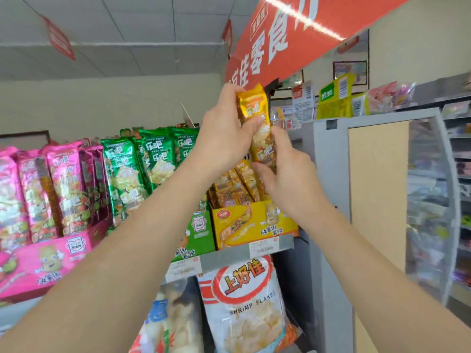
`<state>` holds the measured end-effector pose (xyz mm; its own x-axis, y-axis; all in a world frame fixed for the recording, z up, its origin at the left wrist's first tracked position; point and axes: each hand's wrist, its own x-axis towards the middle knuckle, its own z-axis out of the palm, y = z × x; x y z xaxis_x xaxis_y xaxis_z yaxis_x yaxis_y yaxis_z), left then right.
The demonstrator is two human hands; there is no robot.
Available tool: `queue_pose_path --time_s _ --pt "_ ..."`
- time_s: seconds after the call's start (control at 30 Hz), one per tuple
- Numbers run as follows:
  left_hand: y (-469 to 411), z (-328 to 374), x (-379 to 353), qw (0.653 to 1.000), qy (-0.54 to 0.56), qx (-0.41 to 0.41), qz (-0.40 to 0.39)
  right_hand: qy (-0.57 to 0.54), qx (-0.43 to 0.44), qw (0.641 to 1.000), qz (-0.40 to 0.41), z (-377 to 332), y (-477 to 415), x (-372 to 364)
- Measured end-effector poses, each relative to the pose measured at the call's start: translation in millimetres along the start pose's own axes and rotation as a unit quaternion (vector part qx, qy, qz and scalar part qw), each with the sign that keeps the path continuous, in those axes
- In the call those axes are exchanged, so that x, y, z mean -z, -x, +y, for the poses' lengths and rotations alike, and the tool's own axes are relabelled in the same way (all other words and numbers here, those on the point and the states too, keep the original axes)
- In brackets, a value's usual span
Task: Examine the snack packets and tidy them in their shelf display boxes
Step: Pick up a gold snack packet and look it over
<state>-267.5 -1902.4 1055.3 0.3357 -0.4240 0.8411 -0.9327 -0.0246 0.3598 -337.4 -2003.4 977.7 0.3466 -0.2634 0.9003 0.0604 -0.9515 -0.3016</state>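
Left hand [224, 133]: fingers curled round the top of the yellow snack packet [254, 108], thumb across its front. Right hand [290, 174] pinches its lower end. I see it held near-upright above the yellow display box [254, 222], green packets [158, 156] alongside.

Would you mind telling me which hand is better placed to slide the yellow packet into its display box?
Probably the left hand: it grips the yellow packet near its top, so the bottom can drop into the yellow display box. The right hand pinches that lower end, in the way.
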Motion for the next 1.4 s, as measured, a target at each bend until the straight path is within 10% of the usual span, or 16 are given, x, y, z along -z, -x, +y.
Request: queue_pose_path --time_s 0.43,0.87,1.4 --pt "-47 -52 -51 0.879 -0.453 0.095 -0.116 0.178 -0.022 0.968 -0.173 14 26 -26" --pt "-57 -84 -68 0.730 -0.573 0.232 -0.292 0.220 0.019 0.933 -0.283 11 31 -13" --pt "-8 -21 -39 0.965 -0.224 0.110 -0.080 0.124 0.001 0.968 -0.217 16 33 -16"
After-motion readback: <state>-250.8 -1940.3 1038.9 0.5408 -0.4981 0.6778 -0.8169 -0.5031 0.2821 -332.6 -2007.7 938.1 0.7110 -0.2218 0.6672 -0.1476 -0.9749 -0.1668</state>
